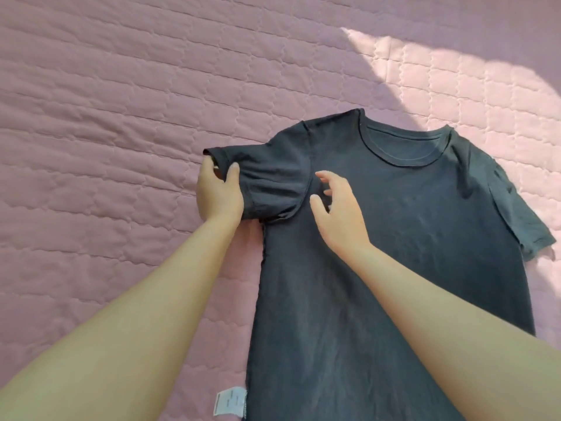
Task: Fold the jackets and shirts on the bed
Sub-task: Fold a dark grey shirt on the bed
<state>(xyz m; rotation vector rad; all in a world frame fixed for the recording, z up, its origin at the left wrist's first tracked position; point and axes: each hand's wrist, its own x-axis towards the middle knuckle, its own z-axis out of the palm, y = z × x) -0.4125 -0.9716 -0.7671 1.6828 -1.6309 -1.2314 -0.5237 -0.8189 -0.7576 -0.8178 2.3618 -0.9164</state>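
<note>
Charcoal shirt (394, 238), one, left hand (218, 192) holding sleeve (267, 183)

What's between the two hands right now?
Head view: only the bunched sleeve of the dark T-shirt, up to its armpit seam. The left hand grips the sleeve's hem; the right hand is spread over the chest.

The head camera looks steeply down, close over the bed (121, 123); edges seem lens-bent.
</note>
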